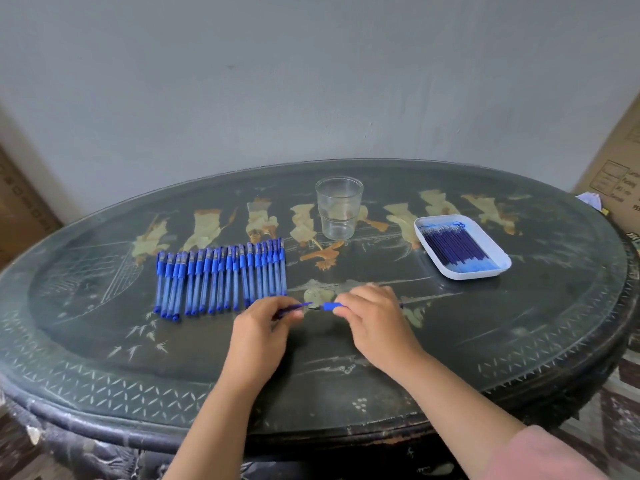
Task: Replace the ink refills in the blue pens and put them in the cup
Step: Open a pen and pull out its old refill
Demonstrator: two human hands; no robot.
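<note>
The left hand and right hand, the two hands, pinch one blue pen whose long axis runs nine to three o'clock. At ten o'clock lies a row of pens, roughly nineteen, lengthwise twelve to six. One clear cup stands at twelve, and one white tray of refills at two, on a dark painted oval surface before a grey wall.

The pen toward the table's front edge is mostly covered by the left hand and right hand, both blurred. The cardboard box past the right edge is cropped, its print unreadable.
</note>
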